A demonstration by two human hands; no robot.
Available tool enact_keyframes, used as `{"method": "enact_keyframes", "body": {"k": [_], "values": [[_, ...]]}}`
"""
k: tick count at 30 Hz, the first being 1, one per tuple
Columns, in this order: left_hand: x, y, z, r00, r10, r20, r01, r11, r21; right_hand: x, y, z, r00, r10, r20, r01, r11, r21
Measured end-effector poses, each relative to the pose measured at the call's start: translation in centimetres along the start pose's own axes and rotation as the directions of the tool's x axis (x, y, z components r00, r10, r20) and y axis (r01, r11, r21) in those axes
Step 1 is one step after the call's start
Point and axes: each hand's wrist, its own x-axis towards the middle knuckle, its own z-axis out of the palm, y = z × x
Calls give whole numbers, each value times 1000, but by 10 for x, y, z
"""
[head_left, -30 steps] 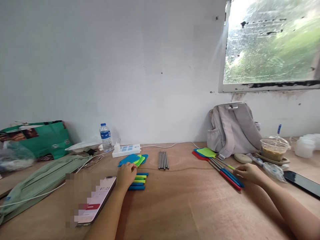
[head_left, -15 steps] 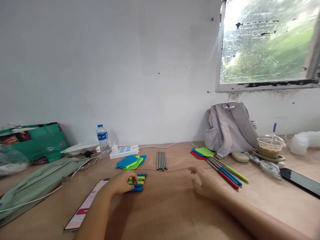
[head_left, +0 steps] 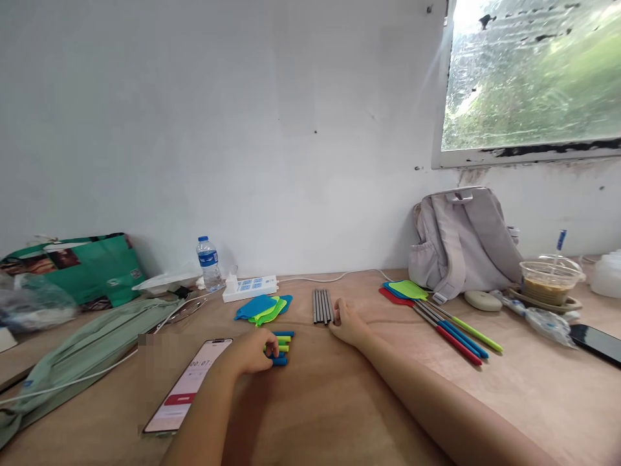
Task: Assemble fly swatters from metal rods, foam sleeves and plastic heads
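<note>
My left hand [head_left: 255,351] rests over a row of blue and lime-green tube handles [head_left: 284,348], its fingers curled down at the nearest blue handle [head_left: 280,362]. Their left ends are hidden under the hand. My right hand [head_left: 348,323] is at the right side of several thin metal rods [head_left: 321,307] lying side by side. Its thumb and fingers are bent but apart, next to the rightmost rod, with nothing seen between them. Behind my left hand lie loose blue and green fly swatter heads [head_left: 262,309].
Assembled fly swatters [head_left: 451,330] lie at right, before a grey backpack [head_left: 466,246]. A phone [head_left: 189,388] showing a timer lies by my left forearm. A power strip [head_left: 250,288] and water bottle [head_left: 209,265] stand by the wall; a drink cup [head_left: 550,281] stands far right.
My right hand has moved left and forward, from bare table to the metal rods. My left hand stays at the handles. The view has shifted slightly.
</note>
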Motion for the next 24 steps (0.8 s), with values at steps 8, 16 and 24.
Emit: {"method": "enact_keyframes", "body": {"k": [8,16,24], "values": [[4,1,5,997,8,73,-5,999,-46,0,0,0,998,41,43,-36,992,-119],[-6,25,2,988,157,17,-151,973,-173,6,3,-1,988,152,8,-142,939,-314],[6,77,45,915,233,-330,-391,306,-868,9,27,-3,957,290,-8,-273,891,-364]]}}
